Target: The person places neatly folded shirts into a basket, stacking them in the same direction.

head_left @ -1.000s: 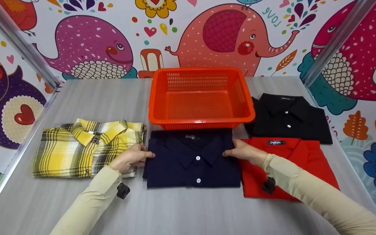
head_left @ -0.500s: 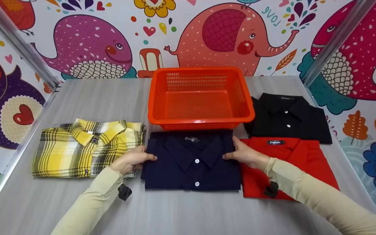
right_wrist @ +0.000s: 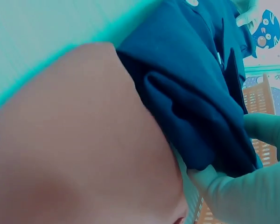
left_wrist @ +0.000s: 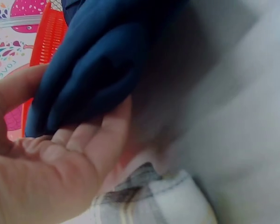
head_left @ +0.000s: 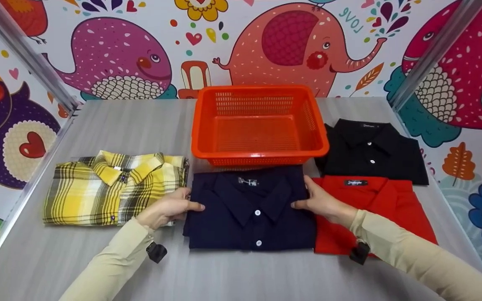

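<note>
A folded navy shirt (head_left: 224, 225) with white buttons lies collar-away in front of the basket, its near edge overlapping the red shirt's side. My left hand (head_left: 170, 209) grips its left edge, thumb on top; in the left wrist view the fingers (left_wrist: 109, 135) curl beneath the folded layers (left_wrist: 98, 70). On the opposite edge my right hand (head_left: 324, 202) pinches the cloth, thumb above. The right wrist view shows that hand (right_wrist: 252, 186) holding the navy fabric (right_wrist: 191, 93), which looks raised off the table there. Fingertips under the shirt are hidden in the head view.
Behind the shirt stands an orange plastic basket (head_left: 262, 155) with nothing inside. A folded yellow plaid shirt (head_left: 86, 192) lies at left. To the right are a folded red shirt (head_left: 396, 205) and a folded black shirt (head_left: 400, 159). A cartoon-printed wall (head_left: 199, 33) closes the back.
Both hands have drawn the navy shirt slightly toward me, and it looks a little larger and higher. The basket and the other shirts stay in place.
</note>
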A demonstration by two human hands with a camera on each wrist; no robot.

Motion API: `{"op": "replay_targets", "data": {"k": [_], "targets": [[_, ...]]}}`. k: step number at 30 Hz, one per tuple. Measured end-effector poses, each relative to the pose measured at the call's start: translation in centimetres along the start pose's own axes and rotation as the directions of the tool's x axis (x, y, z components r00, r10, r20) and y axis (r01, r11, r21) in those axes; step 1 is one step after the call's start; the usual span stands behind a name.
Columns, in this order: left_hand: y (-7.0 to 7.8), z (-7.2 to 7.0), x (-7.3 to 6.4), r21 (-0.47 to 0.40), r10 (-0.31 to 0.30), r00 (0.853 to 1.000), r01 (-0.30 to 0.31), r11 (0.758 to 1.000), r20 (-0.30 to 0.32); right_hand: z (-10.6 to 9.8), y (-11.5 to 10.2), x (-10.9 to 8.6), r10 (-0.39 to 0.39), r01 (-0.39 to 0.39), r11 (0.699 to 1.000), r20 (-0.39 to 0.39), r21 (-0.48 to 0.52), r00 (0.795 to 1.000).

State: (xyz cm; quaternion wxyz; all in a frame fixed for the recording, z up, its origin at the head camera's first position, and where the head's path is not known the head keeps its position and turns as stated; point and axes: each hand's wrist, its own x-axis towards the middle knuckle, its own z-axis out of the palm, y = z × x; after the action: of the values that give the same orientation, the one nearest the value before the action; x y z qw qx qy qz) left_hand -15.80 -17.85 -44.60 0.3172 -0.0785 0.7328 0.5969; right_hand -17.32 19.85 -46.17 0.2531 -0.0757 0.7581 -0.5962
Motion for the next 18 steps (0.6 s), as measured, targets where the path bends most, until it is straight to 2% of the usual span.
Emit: {"op": "replay_targets", "data": {"k": [5,9,14,18], "targets": [[0.0,0.4,-0.9,0.039,0.029,1.0,-0.029,0.999,-0.006,0.1,0.0,-1.1,-0.065,0.065,0.998,-0.008,-0.002,0.998],[-0.1,0.5,-1.3,0.07,0.1,0.995,-0.099,0.993,-0.015,0.1,0.0,-1.9,-0.109,0.107,0.993,-0.04,-0.049,0.993],[0.0,0.5,-1.9,0.035,0.17,0.985,-0.17,0.985,0.0,-0.2,-0.5,-2.9,-0.138,0.125,0.984,-0.102,-0.131,0.985],[0.1,0.6,-2.5,-0.022,0.18,0.984,-0.18,0.983,0.004,-0.4,-0.7,-3.2,-0.153,0.141,0.983,-0.102,-0.116,0.983]]}}
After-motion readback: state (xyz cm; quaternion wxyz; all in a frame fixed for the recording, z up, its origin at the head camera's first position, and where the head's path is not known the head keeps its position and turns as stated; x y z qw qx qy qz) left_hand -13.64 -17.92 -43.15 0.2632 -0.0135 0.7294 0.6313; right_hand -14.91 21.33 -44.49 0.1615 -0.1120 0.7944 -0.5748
